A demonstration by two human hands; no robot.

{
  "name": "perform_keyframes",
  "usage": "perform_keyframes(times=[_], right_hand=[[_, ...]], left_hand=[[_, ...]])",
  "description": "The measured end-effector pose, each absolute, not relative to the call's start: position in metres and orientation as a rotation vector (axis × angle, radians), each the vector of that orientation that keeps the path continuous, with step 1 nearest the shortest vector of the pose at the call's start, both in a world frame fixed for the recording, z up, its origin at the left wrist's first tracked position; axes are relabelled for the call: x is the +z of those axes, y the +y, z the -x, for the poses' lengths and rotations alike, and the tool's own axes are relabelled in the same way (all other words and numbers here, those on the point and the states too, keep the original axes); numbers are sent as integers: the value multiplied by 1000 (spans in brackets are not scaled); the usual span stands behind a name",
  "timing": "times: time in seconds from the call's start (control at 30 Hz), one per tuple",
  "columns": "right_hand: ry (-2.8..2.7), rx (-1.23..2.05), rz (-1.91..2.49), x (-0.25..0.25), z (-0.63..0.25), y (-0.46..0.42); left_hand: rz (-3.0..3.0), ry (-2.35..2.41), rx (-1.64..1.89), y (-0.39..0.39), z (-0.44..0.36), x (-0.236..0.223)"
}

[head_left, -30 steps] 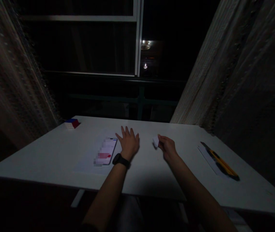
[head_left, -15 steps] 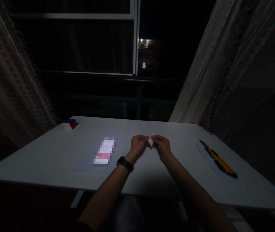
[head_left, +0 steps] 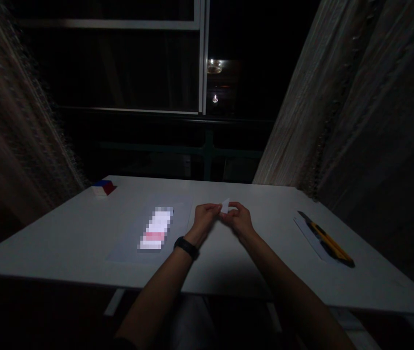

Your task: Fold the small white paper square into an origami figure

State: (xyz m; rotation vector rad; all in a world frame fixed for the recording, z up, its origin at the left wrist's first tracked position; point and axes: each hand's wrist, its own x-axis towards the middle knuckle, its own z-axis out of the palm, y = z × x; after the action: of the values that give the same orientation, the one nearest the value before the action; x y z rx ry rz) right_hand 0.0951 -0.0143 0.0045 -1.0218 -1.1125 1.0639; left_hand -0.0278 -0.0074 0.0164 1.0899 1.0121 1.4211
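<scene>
A small folded piece of white paper point(head_left: 225, 206) is held up between my two hands over the middle of the table. My left hand point(head_left: 207, 217), with a dark watch on the wrist, pinches its left side between thumb and fingers. From the right, my right hand point(head_left: 239, 219) has its thumb at the paper's lower edge and its index finger bent at the upper right. The fingers hide part of the paper, so its exact folds cannot be made out.
On the white table point(head_left: 265, 272), a lit phone point(head_left: 157, 228) lies on a pale sheet point(head_left: 123, 250) at left. Further back is a red, white and blue block point(head_left: 103, 187). A yellow and black utility knife point(head_left: 329, 242) rests by white paper point(head_left: 307, 233). Curtains flank the dark window.
The folded paper has turned and shows a different outline. My right hand has shifted slightly left and its thumb has dropped lower, with the index finger more arched.
</scene>
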Motion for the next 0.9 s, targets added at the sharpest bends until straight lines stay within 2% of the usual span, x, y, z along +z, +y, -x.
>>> perform_keyframes(times=[0.2, 0.7, 0.9], right_hand=[[-1256, 1114, 981, 1, -94, -17], [-1339, 1070, 970, -5, -89, -15], [-1010, 1485, 878, 7, -93, -21]], left_hand=[[-1092, 832, 1334, -12, 30, 22], [-1072, 859, 1451, -5, 30, 16], [-1059, 787, 1375, -7, 29, 18]])
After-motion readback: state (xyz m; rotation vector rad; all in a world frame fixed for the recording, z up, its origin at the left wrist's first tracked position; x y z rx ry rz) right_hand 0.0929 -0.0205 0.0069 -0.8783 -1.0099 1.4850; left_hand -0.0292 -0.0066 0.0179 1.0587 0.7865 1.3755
